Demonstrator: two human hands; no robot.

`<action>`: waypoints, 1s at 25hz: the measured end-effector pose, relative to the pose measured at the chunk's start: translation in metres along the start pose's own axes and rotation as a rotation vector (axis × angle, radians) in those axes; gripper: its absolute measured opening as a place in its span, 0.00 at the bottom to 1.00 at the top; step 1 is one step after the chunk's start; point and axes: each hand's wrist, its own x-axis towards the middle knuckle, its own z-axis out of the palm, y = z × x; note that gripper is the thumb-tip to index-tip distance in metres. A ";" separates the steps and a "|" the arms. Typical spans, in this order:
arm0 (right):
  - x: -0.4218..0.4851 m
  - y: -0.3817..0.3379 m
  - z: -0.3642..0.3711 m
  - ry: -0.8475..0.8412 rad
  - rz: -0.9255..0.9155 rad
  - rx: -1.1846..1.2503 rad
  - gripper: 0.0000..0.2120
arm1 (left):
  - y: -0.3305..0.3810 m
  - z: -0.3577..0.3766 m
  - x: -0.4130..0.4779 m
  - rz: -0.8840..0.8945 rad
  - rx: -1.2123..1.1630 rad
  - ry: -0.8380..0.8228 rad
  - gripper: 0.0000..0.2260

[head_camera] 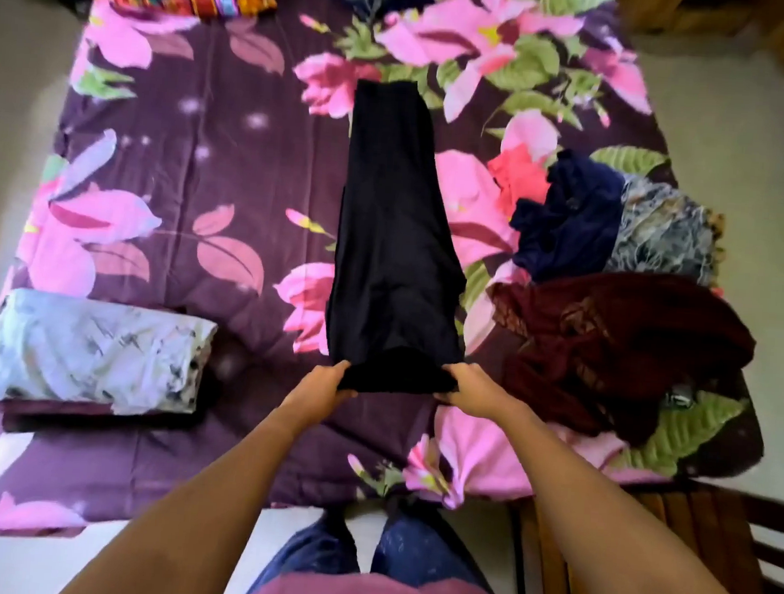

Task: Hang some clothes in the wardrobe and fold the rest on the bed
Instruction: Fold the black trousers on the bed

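Bed, floral purple sheet: carries everything noted below.

Black garment (landmark): lies flat mid-bed as a long narrow strip running away from the person, near end slightly raised.

Maroon garment: loose heap just right of the black garment's near half.

Pale folded cloth: well left of its near end, apparently finished.

Navy garment: crumpled, right of its middle.

Left hand: fingers curled on the near-left corner, grasping it.

Right hand: grasping the near-right corner likewise.

Judgement: folding step in hand, lengthwise fold apparently done. The next move calls for lifting both corners together and carrying the near edge toward the far end, level, corners matched. The heaps to the right remain unsorted.
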 end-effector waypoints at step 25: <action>0.096 0.028 0.065 0.232 -0.118 -0.071 0.14 | -0.025 0.042 0.091 0.089 0.039 0.139 0.22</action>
